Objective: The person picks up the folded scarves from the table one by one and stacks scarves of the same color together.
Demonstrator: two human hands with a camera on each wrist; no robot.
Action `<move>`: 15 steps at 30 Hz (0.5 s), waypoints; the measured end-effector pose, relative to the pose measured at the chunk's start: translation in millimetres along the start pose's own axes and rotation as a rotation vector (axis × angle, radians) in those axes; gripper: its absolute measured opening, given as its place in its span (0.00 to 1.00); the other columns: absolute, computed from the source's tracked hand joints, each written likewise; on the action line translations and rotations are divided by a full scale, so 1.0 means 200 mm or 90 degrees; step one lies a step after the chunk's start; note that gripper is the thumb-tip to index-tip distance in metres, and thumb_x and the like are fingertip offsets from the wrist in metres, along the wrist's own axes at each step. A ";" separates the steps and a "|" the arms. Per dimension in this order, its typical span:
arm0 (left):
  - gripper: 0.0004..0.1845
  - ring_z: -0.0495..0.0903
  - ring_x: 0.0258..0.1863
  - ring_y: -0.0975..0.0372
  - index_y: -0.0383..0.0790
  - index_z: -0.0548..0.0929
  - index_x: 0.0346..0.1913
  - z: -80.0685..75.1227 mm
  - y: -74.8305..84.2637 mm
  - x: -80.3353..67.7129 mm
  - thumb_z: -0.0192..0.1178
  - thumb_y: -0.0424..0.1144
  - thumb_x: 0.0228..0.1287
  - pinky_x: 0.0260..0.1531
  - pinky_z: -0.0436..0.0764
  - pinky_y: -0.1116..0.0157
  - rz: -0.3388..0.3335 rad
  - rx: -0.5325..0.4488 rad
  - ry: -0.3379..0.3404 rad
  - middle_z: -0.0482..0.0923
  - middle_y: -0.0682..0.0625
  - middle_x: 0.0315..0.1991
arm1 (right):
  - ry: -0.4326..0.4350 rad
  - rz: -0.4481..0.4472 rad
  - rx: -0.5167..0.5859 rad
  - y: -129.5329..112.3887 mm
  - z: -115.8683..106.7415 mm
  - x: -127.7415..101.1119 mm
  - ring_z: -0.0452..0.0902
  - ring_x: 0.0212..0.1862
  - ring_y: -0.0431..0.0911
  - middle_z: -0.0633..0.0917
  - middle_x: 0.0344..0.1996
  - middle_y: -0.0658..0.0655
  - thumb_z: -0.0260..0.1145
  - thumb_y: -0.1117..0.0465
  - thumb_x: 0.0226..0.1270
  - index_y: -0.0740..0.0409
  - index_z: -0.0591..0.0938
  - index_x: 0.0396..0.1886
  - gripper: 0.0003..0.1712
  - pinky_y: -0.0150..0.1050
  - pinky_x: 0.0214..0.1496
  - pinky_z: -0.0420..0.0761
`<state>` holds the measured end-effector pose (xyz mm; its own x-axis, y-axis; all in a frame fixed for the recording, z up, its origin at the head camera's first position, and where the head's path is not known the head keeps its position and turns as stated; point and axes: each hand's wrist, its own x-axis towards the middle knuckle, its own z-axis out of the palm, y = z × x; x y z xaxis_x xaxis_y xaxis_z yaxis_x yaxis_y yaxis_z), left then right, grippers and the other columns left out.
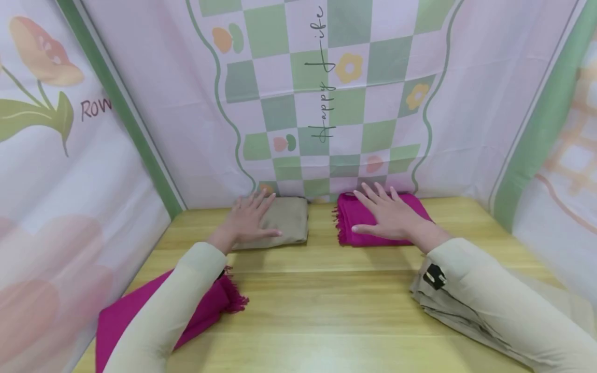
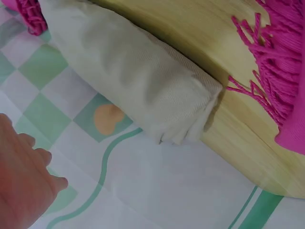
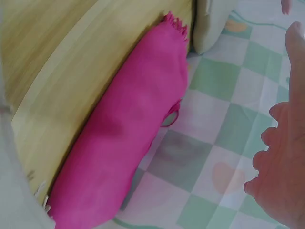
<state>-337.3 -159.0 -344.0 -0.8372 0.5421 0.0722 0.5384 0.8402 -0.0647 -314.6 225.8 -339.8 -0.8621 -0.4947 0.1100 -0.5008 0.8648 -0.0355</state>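
In the head view my left hand (image 1: 247,220) is spread palm down over a folded beige cloth (image 1: 293,220) at the table's back edge. To its right, my right hand (image 1: 389,215) is likewise spread over a folded magenta fringed scarf (image 1: 349,210). Both hands have straight fingers and grip nothing. The left wrist view has the left hand (image 2: 24,181) beside the thick beige bundle (image 2: 128,67), with a gap in that picture. From the right wrist, the right hand (image 3: 286,162) appears apart from the plump magenta scarf (image 3: 119,129).
Another magenta fringed scarf (image 1: 205,313) lies front left, partly under the left sleeve. More beige cloth (image 1: 459,311) is at front right, partly hidden by the right sleeve. A checked, printed curtain (image 1: 308,103) hangs behind the wooden table (image 1: 298,311); further curtains flank it.
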 end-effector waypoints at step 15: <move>0.52 0.44 0.74 0.46 0.44 0.46 0.78 -0.04 -0.08 -0.17 0.48 0.72 0.62 0.67 0.45 0.40 -0.001 -0.059 0.037 0.43 0.40 0.76 | 0.062 -0.059 0.071 -0.17 -0.01 0.01 0.44 0.74 0.62 0.51 0.75 0.66 0.55 0.31 0.66 0.61 0.52 0.77 0.53 0.60 0.71 0.46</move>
<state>-316.2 -191.2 -337.5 -0.8324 0.5388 0.1292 0.5462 0.8372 0.0274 -298.8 195.0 -336.8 -0.8028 -0.5569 0.2131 -0.5882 0.7982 -0.1300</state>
